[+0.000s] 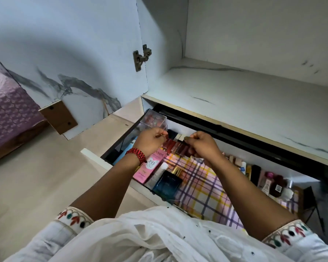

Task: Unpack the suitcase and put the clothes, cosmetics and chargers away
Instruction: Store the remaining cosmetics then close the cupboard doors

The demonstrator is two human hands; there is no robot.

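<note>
over the open drawer, a small thin item is pinched in the left hand and a dark-capped tube in the right hand. both hands are held just above a row of reddish lip tubes at the drawer's back, near a clear box.

Only one label reads clearly
The pink box bears "BB" inside a white heart. The smaller print under it, and the lettering on the blue bottle just beside the box, are too blurred to read.

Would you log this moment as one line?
left hand: pinching lip gloss tubes; right hand: same tubes; where: above open drawer
</note>
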